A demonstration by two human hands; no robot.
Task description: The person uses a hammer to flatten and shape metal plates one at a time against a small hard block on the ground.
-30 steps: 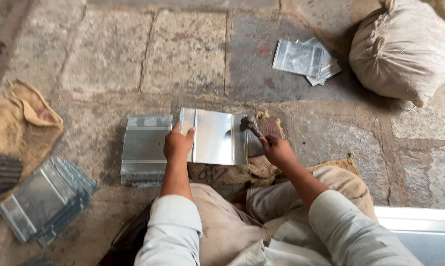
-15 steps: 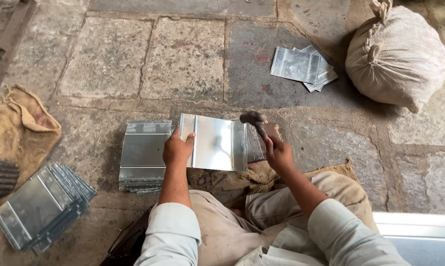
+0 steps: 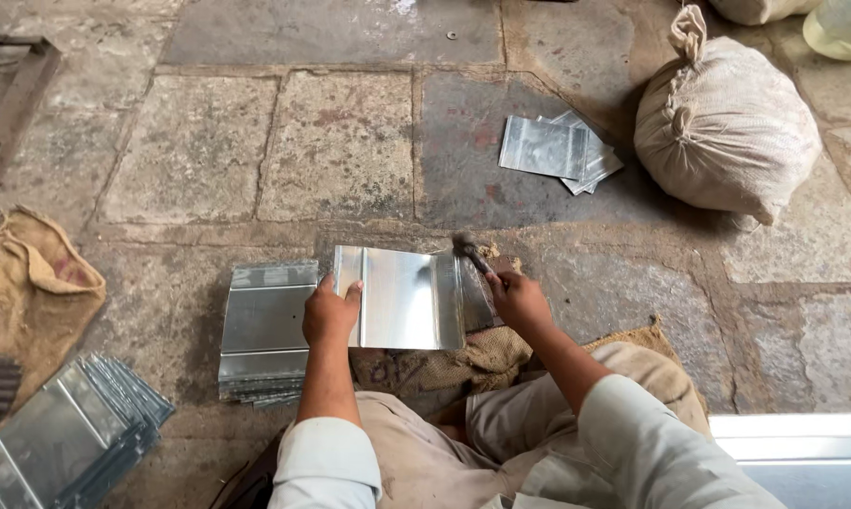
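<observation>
Pale grey rolled-up sleeves, beige trousers, bare forearms

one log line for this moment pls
left hand holds metal sheet | right hand grips hammer at sheet's right edge | sheet stack beside | stone floor

Tied off-white sack sat upper right of frame, bulging, on stone floor. Brown burlap bag lay crumpled at left edge. No labels, signs, screens.

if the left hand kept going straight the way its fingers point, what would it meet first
The left hand points up-frame over the metal sheet it grips. Beyond that edge, probably only bare stone floor, though depth is unclear.
</observation>
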